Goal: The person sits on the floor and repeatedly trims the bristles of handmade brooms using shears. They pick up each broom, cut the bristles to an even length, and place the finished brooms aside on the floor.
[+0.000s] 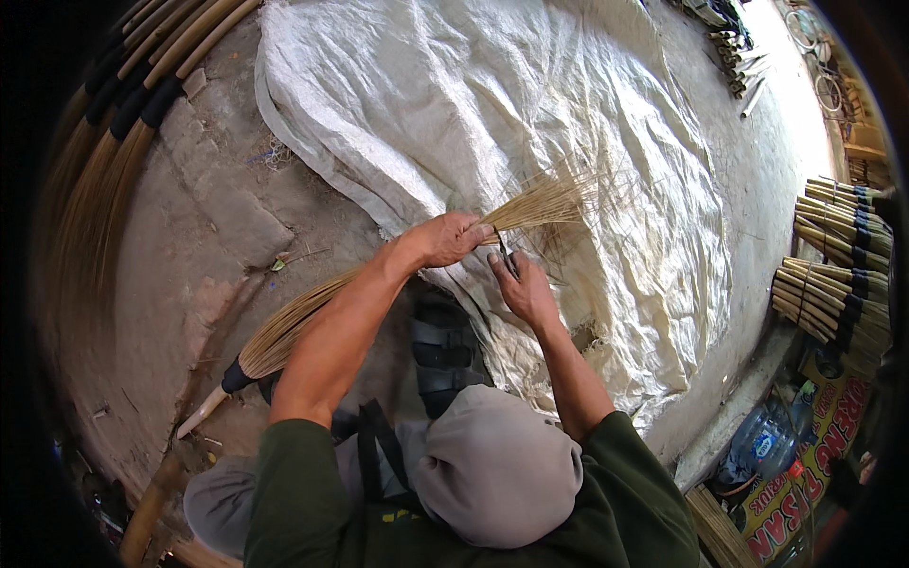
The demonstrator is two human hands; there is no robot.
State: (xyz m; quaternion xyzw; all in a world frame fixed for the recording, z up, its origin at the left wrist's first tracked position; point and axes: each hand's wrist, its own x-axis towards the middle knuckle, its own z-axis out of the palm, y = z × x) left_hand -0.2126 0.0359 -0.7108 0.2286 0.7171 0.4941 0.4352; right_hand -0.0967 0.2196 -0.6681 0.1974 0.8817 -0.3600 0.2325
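1. Head view, centre: broom [312,317] of tan straw lies slantwise across the picture, its black-bound neck and pale handle tip at lower left, its splayed bristle end at upper right above the white woven sheet [454,104].
2. Left hand [445,239] has its grip clenched around the straw bundle just below the splayed tips; the forearm runs along and above the broom's body.
3. Right hand [524,289] sits just beside the left hand, fingers curled on a small dark tool [507,257] whose tip meets the straw; the tool's kind cannot be told.
4. Below the hands: a dark sandal [440,346] on the person's foot rests at the edge of the sheet, and the grey-trousered knee [497,464] fills the lower centre between the green sleeves.
5. Ground: cracked concrete floor [180,237] shows at left, bearing loose straw scraps.
6. Upper left: a row of finished brooms [123,123] with black bindings leans in from the rim.
7. Right rim: bundles of broom handles [838,275] with black bands are stacked; below them stand a clear water bottle [762,445] and a yellow-and-red printed banner [805,483].
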